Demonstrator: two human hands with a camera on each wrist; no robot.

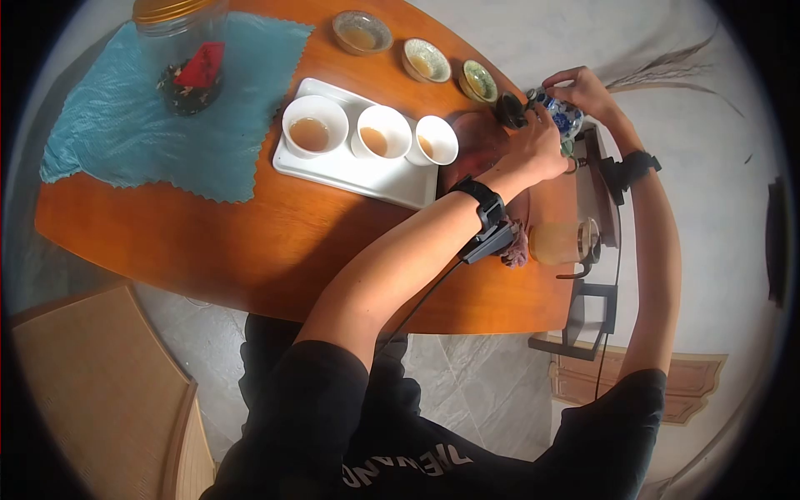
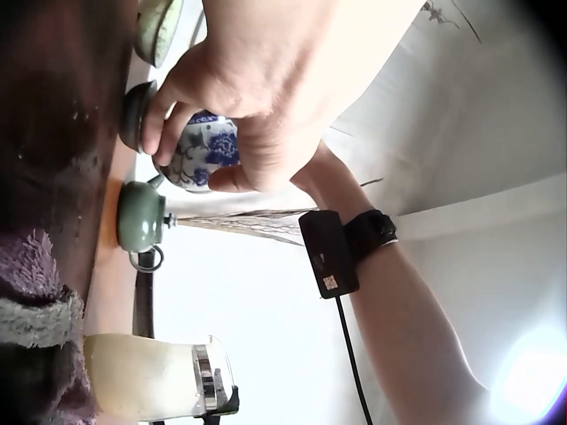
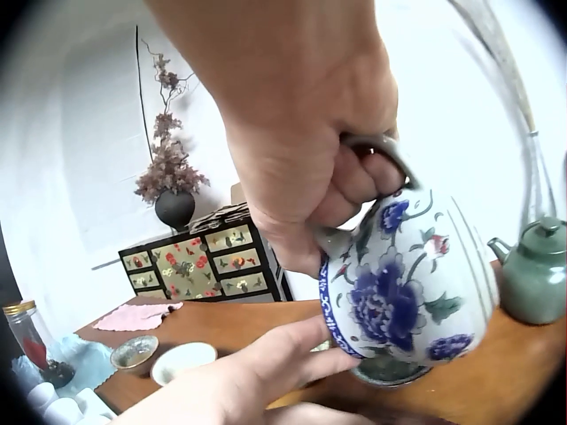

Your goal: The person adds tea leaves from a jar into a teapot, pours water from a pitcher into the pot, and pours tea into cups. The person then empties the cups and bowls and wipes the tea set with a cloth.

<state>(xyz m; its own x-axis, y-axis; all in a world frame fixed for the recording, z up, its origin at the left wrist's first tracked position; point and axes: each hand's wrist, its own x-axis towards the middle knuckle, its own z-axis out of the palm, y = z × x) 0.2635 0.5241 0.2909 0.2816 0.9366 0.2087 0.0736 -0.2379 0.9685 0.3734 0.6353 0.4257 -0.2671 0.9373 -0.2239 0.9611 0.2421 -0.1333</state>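
My right hand (image 3: 301,150) grips the handle of a blue-and-white porcelain teapot (image 3: 399,297), painted with blue flowers and tilted with its blue-banded edge low. My left hand (image 2: 266,80) holds the pot's body, thumb on one side and fingers on the other; the pot's spout is hidden. Below the pot stands a dark small bowl (image 1: 510,110), partly covered by the pot in the right wrist view. Both hands (image 1: 537,150) work at the table's far right end. Close by sits a green teapot (image 2: 142,217) with its lid on.
A white tray (image 1: 358,183) carries three white cups with brown liquid. Three bowls (image 1: 427,62) line the far edge. A glass pitcher (image 1: 554,242) stands at the right edge near a purple cloth (image 1: 517,246). On the left, a jar (image 1: 196,75) stands on blue cloth (image 1: 225,167).
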